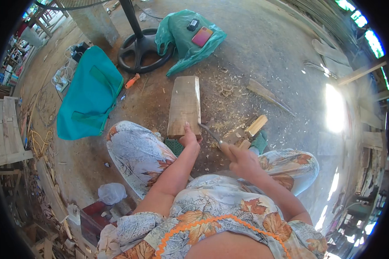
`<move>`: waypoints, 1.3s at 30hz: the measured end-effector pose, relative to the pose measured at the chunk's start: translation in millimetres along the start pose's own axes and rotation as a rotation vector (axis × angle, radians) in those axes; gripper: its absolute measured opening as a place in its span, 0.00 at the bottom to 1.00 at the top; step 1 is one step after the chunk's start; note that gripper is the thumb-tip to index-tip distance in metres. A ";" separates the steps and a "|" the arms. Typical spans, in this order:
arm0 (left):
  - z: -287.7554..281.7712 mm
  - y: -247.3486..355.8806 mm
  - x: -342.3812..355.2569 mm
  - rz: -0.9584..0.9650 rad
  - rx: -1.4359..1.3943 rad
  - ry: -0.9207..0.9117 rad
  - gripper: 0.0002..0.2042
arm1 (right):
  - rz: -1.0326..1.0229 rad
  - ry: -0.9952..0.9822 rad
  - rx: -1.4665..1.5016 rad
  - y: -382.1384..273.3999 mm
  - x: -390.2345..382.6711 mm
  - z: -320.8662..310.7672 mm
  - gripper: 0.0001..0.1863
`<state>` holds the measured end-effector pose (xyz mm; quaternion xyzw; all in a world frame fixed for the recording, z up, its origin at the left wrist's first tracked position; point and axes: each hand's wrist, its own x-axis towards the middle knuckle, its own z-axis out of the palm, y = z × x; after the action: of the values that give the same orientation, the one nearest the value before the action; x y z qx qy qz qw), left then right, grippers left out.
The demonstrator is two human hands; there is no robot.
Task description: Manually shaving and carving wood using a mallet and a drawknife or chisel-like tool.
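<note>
A thick wooden board point(183, 103) stretches away from me between my knees, its right edge pale and freshly cut. My left hand point(189, 138) grips its near end, thumb on top and fingers curled underneath. Closed around the handle of a curved-blade knife point(210, 132) is my right hand point(239, 159). The thin metal blade reaches left, and its tip meets or nearly meets the board's right edge. A light wood block point(256, 125) lies just beyond my right hand, by a flat wood piece point(233, 136).
Wood shavings point(224, 90) litter the floor right of the board. Farther off are a green plastic bag point(173, 26) bearing a phone point(202, 36) and a small black device point(193, 24), a black wheel-shaped stand point(136, 64), a teal bag point(86, 101) and an orange-handled tool point(132, 81).
</note>
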<state>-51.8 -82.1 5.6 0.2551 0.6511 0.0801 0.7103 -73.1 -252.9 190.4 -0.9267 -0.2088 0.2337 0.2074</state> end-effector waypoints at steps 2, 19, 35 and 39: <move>-4.7 -5.5 2.1 0.017 0.051 0.011 0.35 | 0.005 0.039 0.069 9.2 6.6 10.1 0.21; -7.3 -3.8 10.2 0.083 0.019 0.048 0.37 | -0.038 0.006 0.027 1.4 4.1 4.5 0.16; -7.1 0.8 8.2 0.078 -0.004 -0.003 0.34 | 0.021 0.048 -0.031 -3.4 56.1 21.1 0.17; -6.0 4.4 8.1 0.056 0.002 0.025 0.34 | -0.009 0.003 -0.047 0.6 77.5 13.8 0.14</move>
<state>-55.5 -73.2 0.4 0.2729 0.6525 0.1026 0.6995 -17.9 -211.9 152.2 -0.9308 -0.2180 0.2262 0.1867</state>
